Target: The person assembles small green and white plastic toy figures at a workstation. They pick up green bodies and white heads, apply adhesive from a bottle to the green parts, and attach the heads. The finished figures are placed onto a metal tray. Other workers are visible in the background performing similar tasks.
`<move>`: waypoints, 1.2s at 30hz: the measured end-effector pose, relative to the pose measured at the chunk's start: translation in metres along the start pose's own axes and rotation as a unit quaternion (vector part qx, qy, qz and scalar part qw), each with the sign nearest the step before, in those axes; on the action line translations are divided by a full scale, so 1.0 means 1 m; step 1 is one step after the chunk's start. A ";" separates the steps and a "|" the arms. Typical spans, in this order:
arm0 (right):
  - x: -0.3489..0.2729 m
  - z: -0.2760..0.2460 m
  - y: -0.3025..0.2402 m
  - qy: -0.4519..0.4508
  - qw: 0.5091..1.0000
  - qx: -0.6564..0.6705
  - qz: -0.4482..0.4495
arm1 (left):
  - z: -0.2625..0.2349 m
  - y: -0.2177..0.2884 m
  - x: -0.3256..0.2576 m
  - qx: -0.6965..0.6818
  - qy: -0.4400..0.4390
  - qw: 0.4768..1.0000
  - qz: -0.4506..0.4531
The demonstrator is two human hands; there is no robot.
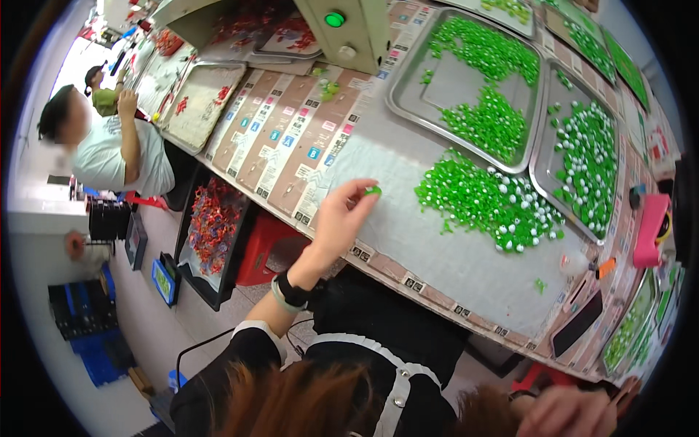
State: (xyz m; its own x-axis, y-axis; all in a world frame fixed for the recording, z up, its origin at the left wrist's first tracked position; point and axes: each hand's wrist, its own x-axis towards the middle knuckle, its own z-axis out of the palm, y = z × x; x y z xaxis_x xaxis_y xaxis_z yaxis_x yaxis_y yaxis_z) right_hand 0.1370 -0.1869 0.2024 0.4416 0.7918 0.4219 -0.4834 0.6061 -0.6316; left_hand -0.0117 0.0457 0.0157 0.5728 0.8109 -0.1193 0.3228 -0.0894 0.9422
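Note:
My left hand (pixel 339 218), with a dark band at its wrist, is raised over the near edge of the worktable. Its thumb and fingers pinch a small green plastic piece (pixel 373 191). To the right of it, a loose pile of small green pieces (pixel 455 191) lies on a pale sheet (pixel 393 233), mixed with white round parts (pixel 523 195) on its right side. At the lower right rim, my right hand (pixel 571 412) is blurred and partly cut off, so what its fingers do is unclear.
Behind the pile are a metal tray (pixel 408 98) of green pieces and another tray (pixel 542 164) of green-and-white ones. A phone (pixel 577 325) and pink tape dispenser (pixel 650 231) lie at right. A machine (pixel 342 33) stands at the back. Another person (pixel 120 153) sits at left.

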 end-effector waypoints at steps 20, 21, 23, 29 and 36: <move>-0.025 -0.035 0.025 -0.516 0.806 -0.233 0.173 | 0.044 0.019 0.009 0.305 -0.044 0.932 0.189; -0.015 -0.040 0.023 -0.465 0.799 -0.280 0.259 | 0.040 0.019 0.008 0.309 -0.032 0.932 0.186; -0.035 -0.055 0.011 -0.306 0.784 -0.442 0.312 | 0.052 0.024 0.011 0.273 -0.063 0.939 0.198; -0.080 -0.141 0.013 0.375 0.612 -0.667 0.200 | 0.060 0.027 0.008 0.231 -0.093 0.951 0.181; -0.073 -0.209 0.030 0.410 0.597 -0.686 0.075 | 0.062 0.029 0.005 0.238 -0.102 0.952 0.161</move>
State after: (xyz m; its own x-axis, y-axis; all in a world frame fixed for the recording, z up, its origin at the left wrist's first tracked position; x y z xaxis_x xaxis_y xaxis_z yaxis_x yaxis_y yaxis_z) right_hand 0.2486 -0.2424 0.0166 0.9641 0.1859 0.1895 0.2615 -0.5426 -0.7983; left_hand 0.0466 0.0112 0.0228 0.8193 0.5713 0.0482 0.3819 -0.6064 0.6974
